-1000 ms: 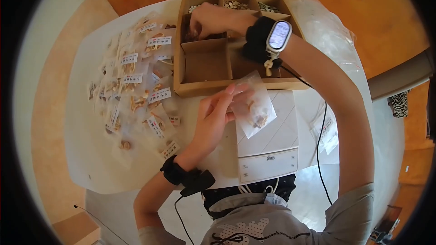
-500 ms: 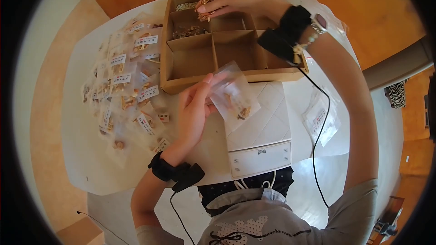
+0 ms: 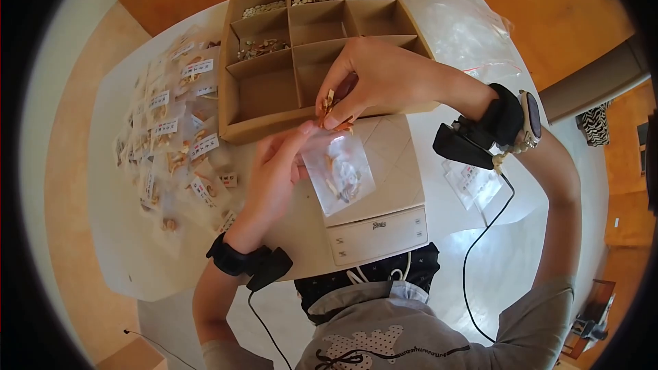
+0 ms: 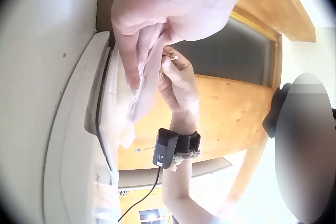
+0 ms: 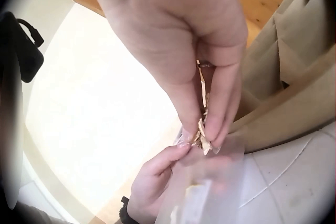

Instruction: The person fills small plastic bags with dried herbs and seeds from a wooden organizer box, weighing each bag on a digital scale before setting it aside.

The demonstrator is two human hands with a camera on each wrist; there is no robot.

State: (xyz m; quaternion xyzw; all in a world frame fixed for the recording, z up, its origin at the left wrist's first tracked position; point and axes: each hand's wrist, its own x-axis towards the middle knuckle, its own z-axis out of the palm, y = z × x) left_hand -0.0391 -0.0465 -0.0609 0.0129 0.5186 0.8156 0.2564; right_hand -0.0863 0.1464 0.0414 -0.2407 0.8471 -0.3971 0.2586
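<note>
The left hand (image 3: 271,175) pinches the top edge of a clear bag (image 3: 340,177) that has some dried pieces inside and hangs over the white scale (image 3: 394,157). Right at the bag's mouth, the right hand (image 3: 380,79) pinches a bunch of dried strips (image 3: 330,106) between thumb and fingers. In the right wrist view the strips (image 5: 203,139) poke out below the right fingertips, close to the left thumb. The left wrist view shows the bag (image 4: 149,79) held along the left fingers, with the right hand (image 4: 178,85) just behind it.
A divided cardboard box (image 3: 264,92) stands behind the hands, several compartments holding dried ingredients. Filled, labelled bags (image 3: 164,127) cover the table's left side. Clear plastic (image 3: 459,24) lies at the back right, labelled bags (image 3: 469,181) right of the scale. A cable (image 3: 473,233) hangs from the right wrist.
The right hand has come out of the box with dried strips and moved down to the bag's mouth. The left hand still holds the bag. The head view has shifted.
</note>
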